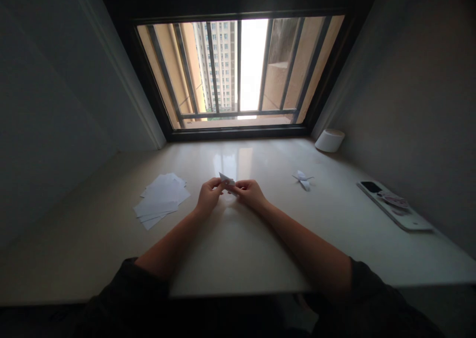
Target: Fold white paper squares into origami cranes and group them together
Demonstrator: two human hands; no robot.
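Folded white paper [227, 179], small, sharply pointed toward eleven o'clock on my feed, pinched by my left hand [208, 195] and right hand [251, 192]

- We see sheets [161, 199] on the tabletop [238, 248], centre-left
- Folded piece [226, 178], centre, between our left hand [208, 195] and right hand [252, 192]
- Paper figure [303, 179], centre-right; phone [413, 219], far right

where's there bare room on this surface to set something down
Crowded: the middle, where the left hand and right hand hold a folded piece, and under the spread sheets. Bare: between the left forearm and right forearm; between the right forearm and the phone; between the right hand and the loose folded paper.
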